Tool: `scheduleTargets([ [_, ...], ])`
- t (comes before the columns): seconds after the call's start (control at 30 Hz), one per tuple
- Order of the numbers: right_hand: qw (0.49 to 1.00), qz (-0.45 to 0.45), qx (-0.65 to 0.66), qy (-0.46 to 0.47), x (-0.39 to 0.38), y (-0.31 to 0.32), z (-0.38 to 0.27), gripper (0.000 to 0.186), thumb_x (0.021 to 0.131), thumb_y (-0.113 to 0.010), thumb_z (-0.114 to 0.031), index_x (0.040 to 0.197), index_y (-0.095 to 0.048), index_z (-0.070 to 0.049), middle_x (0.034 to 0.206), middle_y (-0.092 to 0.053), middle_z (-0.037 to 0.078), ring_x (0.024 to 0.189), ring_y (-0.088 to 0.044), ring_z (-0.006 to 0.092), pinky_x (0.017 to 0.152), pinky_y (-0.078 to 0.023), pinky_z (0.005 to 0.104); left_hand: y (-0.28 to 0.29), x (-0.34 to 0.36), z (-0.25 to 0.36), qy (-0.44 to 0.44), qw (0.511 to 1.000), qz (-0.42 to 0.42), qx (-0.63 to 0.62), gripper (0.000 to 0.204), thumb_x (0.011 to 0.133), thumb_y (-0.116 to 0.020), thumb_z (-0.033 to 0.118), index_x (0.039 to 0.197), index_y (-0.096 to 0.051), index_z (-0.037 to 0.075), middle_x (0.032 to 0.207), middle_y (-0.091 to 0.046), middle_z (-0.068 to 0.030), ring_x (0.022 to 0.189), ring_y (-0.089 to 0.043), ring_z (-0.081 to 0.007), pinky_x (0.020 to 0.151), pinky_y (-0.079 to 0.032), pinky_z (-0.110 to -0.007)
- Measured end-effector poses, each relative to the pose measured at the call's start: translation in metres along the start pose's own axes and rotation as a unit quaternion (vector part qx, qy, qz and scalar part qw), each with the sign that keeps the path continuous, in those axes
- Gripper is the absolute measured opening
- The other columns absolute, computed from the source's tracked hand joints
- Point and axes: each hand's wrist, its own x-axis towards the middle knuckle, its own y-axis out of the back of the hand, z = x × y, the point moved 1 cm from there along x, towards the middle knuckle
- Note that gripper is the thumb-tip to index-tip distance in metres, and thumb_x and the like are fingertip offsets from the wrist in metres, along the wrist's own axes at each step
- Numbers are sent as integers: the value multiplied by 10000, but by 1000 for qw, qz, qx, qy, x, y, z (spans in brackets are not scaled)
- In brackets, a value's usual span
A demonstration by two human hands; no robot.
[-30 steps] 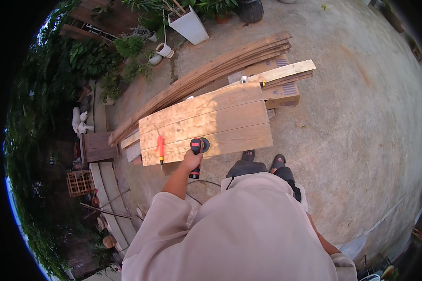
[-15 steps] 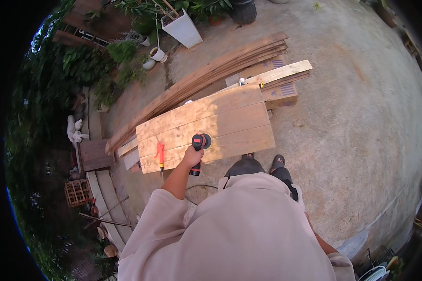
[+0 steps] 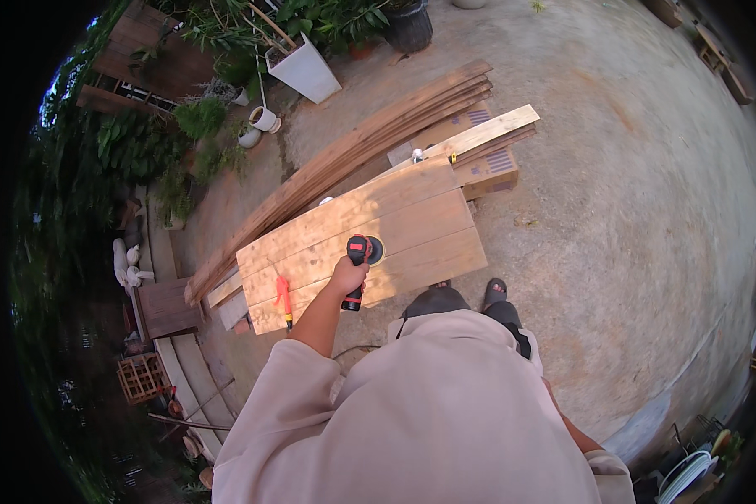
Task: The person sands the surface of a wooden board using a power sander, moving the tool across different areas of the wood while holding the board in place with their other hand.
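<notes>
Closing the fingers of our left hand (image 3: 348, 275) round the sander (image 3: 359, 249), we hold it on the panel (image 3: 428, 214), about midway along the near edge. The sander's long axis crosses the panel's planks, round head pointing away, butt toward us. It is black with red patches, stubby and curved; the panel is flat, seamed wood. We cannot tell how our right hand's fingers stand.

I see a big, pale tan shirt (image 3: 420, 407) with loose sleeves (image 3: 273, 391). Dark pants (image 3: 435, 301) show at twelve o'clock, a dark open-toed sandal (image 3: 496, 296) at one o'clock.
</notes>
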Motion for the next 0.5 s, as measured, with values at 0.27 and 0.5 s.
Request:
scheduleTargets([
  [0.27,1000,14,-9,5,-1,-9,-7,371,972,-506,-215,1245,-569,27,1160,-620,95,1057,-552,152,917,-458,312,9,9,24,0,998,35,47,137,829,-606,94,907,-569,-12,658,-580,-83,507,-588,-189,471,-513,-363],
  [0.5,1000,22,-10,12,0,-17,-13,365,971,-507,-214,1235,-574,28,1149,-624,94,1049,-554,153,911,-460,315,17,11,21,-1,996,-22,85,147,820,-607,96,909,-565,-14,648,-570,-80,505,-585,-187,463,-504,-366],
])
